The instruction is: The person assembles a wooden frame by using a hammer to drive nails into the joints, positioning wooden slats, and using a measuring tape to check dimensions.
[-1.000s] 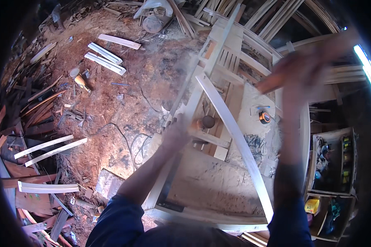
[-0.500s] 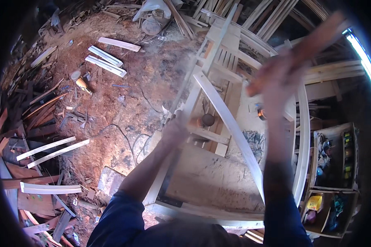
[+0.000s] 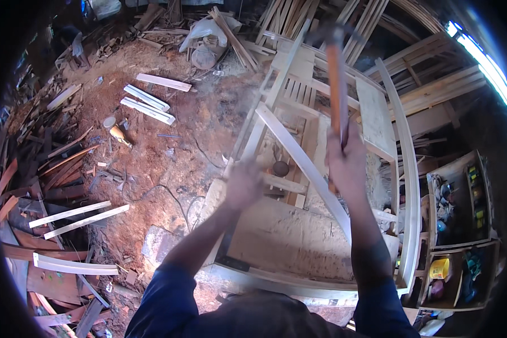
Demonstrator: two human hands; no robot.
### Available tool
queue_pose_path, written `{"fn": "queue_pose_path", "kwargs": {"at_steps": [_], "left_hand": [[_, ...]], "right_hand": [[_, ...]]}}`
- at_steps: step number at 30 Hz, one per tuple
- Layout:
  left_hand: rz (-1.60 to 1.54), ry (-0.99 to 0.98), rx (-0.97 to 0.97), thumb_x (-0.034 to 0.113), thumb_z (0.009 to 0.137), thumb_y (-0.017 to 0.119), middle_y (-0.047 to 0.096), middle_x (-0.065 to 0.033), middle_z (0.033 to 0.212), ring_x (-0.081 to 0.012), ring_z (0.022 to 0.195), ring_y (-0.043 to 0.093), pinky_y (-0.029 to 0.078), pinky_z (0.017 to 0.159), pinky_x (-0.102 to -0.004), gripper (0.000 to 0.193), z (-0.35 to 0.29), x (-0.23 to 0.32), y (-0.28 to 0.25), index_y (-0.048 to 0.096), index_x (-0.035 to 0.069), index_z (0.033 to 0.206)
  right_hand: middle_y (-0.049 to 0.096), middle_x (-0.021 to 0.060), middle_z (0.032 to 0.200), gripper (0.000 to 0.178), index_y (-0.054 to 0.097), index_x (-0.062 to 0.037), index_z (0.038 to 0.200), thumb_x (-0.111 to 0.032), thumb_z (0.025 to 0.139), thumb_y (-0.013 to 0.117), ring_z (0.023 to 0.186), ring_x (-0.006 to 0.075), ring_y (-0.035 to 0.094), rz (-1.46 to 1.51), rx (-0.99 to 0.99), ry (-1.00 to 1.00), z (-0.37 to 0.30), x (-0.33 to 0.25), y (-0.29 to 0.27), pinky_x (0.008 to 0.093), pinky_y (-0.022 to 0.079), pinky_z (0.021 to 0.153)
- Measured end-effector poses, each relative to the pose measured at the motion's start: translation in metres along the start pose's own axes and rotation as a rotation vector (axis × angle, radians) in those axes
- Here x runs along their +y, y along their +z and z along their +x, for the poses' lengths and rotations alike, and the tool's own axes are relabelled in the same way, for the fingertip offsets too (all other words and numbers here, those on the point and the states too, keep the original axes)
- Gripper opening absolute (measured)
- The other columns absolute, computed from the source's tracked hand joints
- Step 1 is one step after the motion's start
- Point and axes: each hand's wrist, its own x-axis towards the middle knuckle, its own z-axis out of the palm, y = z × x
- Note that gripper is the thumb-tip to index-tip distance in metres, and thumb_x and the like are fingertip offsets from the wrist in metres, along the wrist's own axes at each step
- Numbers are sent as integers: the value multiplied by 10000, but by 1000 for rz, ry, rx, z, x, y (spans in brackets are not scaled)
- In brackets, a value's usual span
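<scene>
My right hand (image 3: pixel 346 160) is closed round the brown wooden handle of a hammer (image 3: pixel 337 84), which stands nearly upright with its dark, blurred head at the top. Beneath it lies a pale wooden frame (image 3: pixel 254 138) with crossbars and slats. Next to the frame's left rail is my left hand (image 3: pixel 245 183), its fingers smeared by motion, so whether they hold anything is hidden. A pale plank (image 3: pixel 304 160) slants across the frame between my hands. Just right of my left hand, a dark round-ended object (image 3: pixel 280 168) shows inside the frame.
Loose pale strips (image 3: pixel 147 110) and a yellow-handled tool (image 3: pixel 118 134) lie on the dusty ground to the left. Scrap wood (image 3: pixel 56 186) is heaped at the far left. A dark cable (image 3: pixel 172 194) trails over the floor. On the right stand wooden boxes (image 3: pixel 462 248) of small items.
The hammer has swung from a tilt at upper right to nearly upright, and my right hand has moved left and down. My left hand stays beside the rail. The view has shifted slightly.
</scene>
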Motion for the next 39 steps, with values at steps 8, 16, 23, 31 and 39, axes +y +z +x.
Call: {"fn": "queue_pose_path", "kwargs": {"at_steps": [8,16,23,31,39], "left_hand": [[-288,-4,-752,147,814,602,654,-161,775,-340,779,656,515,720,-498,125,-190,101,-20,704,79,790],[-166,-83,-875,202,855,633,704,-212,909,-378,866,699,547,818,-484,207,-154,123,-68,731,21,863],[-401,-73,-706,241,918,597,707,-209,990,-386,964,679,522,898,-481,280,-148,227,27,715,7,1017],[-298,-117,-780,272,924,605,699,-204,979,-379,900,691,535,801,-492,263,-167,337,177,702,45,1015],[118,-135,-872,326,904,673,702,-130,1114,-365,1073,643,502,960,-481,291,-189,367,-16,728,122,1105]], "right_hand": [[633,221,766,295,473,-6,1144,-275,1026,501,667,378,685,-572,3,-342,17,149,97,472,510,546],[563,66,634,322,582,-17,1055,-334,998,570,467,141,550,-6,-259,399,-112,148,-37,333,451,443],[695,250,863,295,607,-40,1006,-327,938,604,886,435,688,-553,-81,216,-164,258,-215,560,527,782],[677,231,1104,330,555,-85,1187,-316,953,584,981,430,680,-702,-245,179,-176,387,-169,578,523,854],[700,270,1005,612,700,-1,1022,-560,995,453,978,458,668,-330,-466,260,-267,364,-300,493,516,898]]}}
